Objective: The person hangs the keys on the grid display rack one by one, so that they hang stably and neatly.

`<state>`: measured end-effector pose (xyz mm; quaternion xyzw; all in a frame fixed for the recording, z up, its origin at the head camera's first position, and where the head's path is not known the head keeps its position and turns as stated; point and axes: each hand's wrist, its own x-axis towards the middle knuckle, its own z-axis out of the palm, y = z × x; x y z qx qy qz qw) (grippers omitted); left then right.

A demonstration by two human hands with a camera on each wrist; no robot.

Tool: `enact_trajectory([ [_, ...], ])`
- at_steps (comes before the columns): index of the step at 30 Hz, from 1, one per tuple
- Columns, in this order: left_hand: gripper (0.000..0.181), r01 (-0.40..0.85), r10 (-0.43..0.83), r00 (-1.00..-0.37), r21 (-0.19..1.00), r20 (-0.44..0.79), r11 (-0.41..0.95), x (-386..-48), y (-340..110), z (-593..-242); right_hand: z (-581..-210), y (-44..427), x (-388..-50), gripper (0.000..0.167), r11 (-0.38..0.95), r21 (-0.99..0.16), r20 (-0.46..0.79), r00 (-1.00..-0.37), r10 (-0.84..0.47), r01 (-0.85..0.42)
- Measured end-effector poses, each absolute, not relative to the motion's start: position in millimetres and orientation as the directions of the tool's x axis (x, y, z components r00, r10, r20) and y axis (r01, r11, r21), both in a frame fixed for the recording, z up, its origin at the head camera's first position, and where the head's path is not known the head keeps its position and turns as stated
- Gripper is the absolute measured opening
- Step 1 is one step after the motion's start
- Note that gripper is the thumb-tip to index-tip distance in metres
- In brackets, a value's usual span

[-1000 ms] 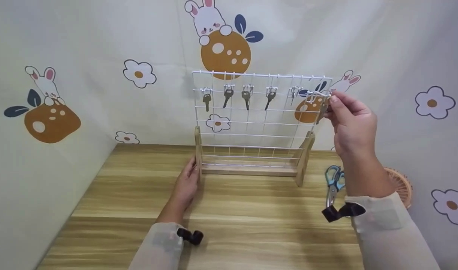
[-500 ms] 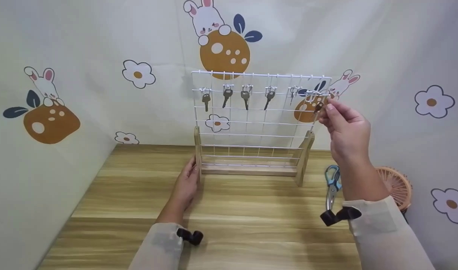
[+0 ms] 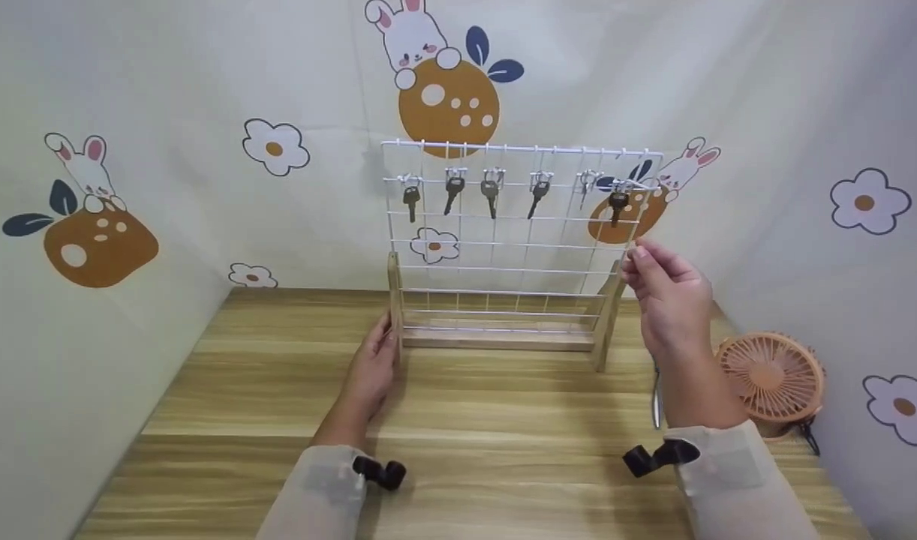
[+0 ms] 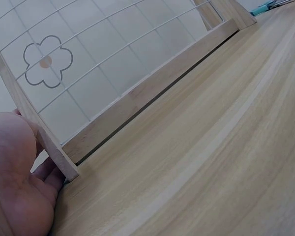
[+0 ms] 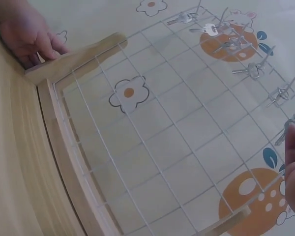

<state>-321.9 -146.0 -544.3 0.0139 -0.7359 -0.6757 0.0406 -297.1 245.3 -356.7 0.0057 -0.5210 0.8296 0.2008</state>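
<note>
A white wire grid rack (image 3: 511,268) stands upright on a wooden base with wooden side legs. Several keys hang in a row on hooks along its upper part, including the rightmost key (image 3: 617,206). My left hand (image 3: 374,367) grips the left wooden leg (image 4: 56,155) low down, thumb and fingers on either side of it. Just beside the rack's right edge is my right hand (image 3: 670,304), below the rightmost key, with loosely bent fingers and nothing visible in them. In the right wrist view, the fingers (image 5: 294,147) show near that key at the frame's edge.
A round orange fan (image 3: 770,379) sits at the right, partly behind my right forearm. Scissors (image 3: 657,405) lie mostly hidden by that forearm; their teal handle (image 4: 268,6) shows in the left wrist view. A patterned backdrop (image 3: 323,217) rises behind the wooden table (image 3: 496,457).
My right hand let go of the rightmost key and moved down and left; that key now hangs from its hook. The forearm now covers more of the scissors. My left hand stays put.
</note>
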Motion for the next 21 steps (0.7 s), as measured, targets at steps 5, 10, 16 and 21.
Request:
enact_trajectory([
  [5,0.055,-0.001,-0.067,-0.998,0.997,0.005,0.081,-320,-147,-544,-382,245,-298,0.016,-0.368,-0.874,0.19,-0.921,0.339,-0.316],
  [10,0.056,-0.047,-0.056,-0.998,0.994,-0.042,0.095,-320,-151,-544,-405,246,-300,0.016,-0.403,-0.853,0.183,-0.912,0.368,-0.333],
  [16,0.055,-0.07,-0.06,-0.996,0.996,-0.067,0.057,-317,-156,-537,-423,252,-298,0.01,-0.414,-0.85,0.156,-0.906,0.394,-0.326],
  [21,0.056,-0.051,-0.105,-0.994,0.994,-0.041,0.095,-310,-162,-515,-430,260,-297,0.022,-0.336,-0.88,0.188,-0.895,0.404,-0.336],
])
